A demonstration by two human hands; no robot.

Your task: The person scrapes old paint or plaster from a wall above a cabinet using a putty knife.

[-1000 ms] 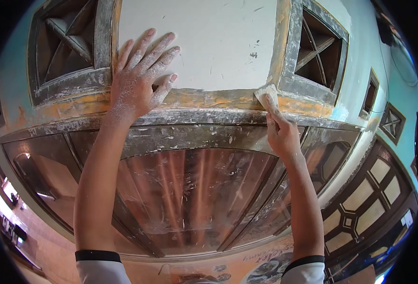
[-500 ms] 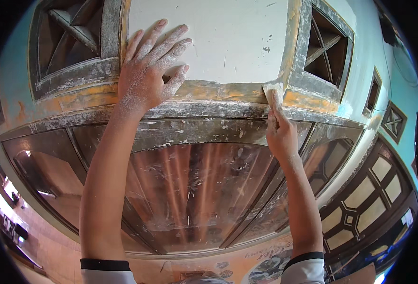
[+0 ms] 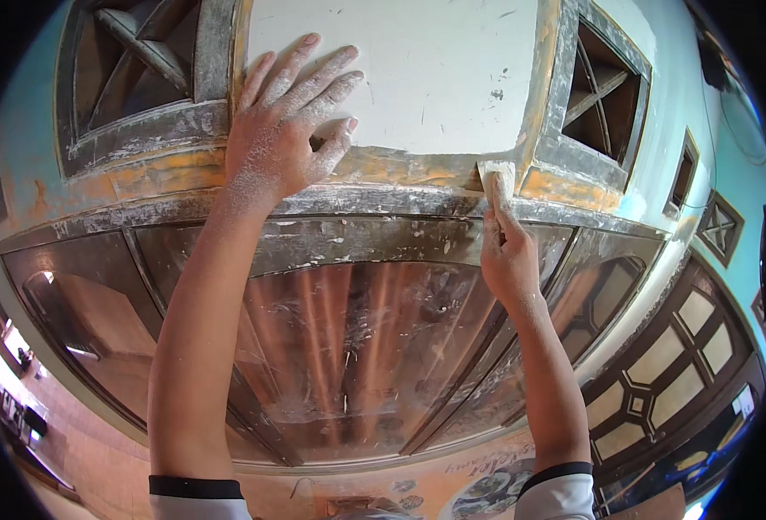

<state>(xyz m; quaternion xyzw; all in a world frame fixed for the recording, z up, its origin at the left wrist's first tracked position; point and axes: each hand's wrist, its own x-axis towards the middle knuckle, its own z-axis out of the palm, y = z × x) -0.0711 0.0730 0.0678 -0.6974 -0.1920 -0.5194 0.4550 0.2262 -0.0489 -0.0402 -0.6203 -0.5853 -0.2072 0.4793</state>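
Observation:
My left hand [image 3: 283, 130], dusted with white powder, lies with fingers spread against the lower left of a white wall panel [image 3: 426, 74]. My right hand [image 3: 509, 251] is wrapped round the handle of a putty knife [image 3: 498, 177], held upright. Its blade meets the worn wooden strip just below the panel's lower right corner. That strip shows bare orange-brown patches [image 3: 565, 185] and grey remains of old paint. Beneath it runs a dark ledge [image 3: 383, 202] flecked with white.
Below the ledge is a glazed wooden frame [image 3: 365, 238] with reddish curtains behind the glass. Vent openings with crossed bars [image 3: 599, 91] flank the panel. A dark door with pale panes [image 3: 660, 373] stands at right, beside a turquoise wall [image 3: 743, 165].
The putty knife in my right hand has shifted slightly left and down, and its blade now faces more squarely. My left hand stays on the panel while the view moves a little.

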